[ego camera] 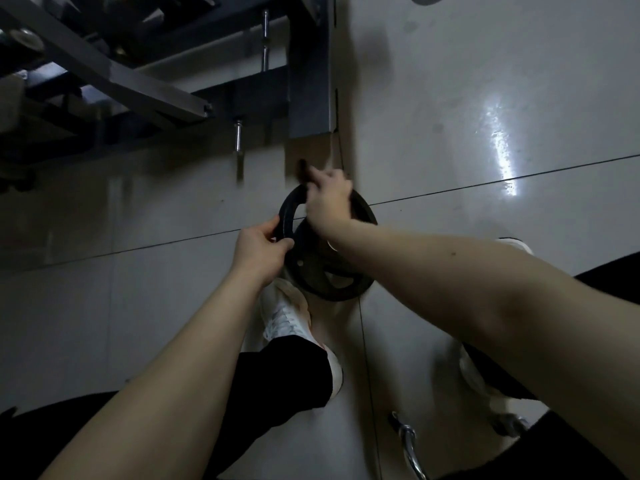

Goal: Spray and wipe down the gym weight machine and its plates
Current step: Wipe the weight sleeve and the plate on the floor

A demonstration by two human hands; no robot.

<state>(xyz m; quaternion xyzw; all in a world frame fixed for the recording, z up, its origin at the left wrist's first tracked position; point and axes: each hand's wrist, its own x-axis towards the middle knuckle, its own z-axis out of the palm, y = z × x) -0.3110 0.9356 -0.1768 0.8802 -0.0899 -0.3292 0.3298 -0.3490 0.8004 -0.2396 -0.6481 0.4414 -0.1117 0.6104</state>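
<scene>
Head view: left hand (258,249) (fingers curled) grips plate (322,271).

Gym: steel machine frame (114,77), weight plate (322,268) (tiled floor (485,98)).

Glossy pale tiled floor (485,98), bright glare (502,150)

Black trousers (287,372), white sneakers (287,317), bare forearms.
</scene>
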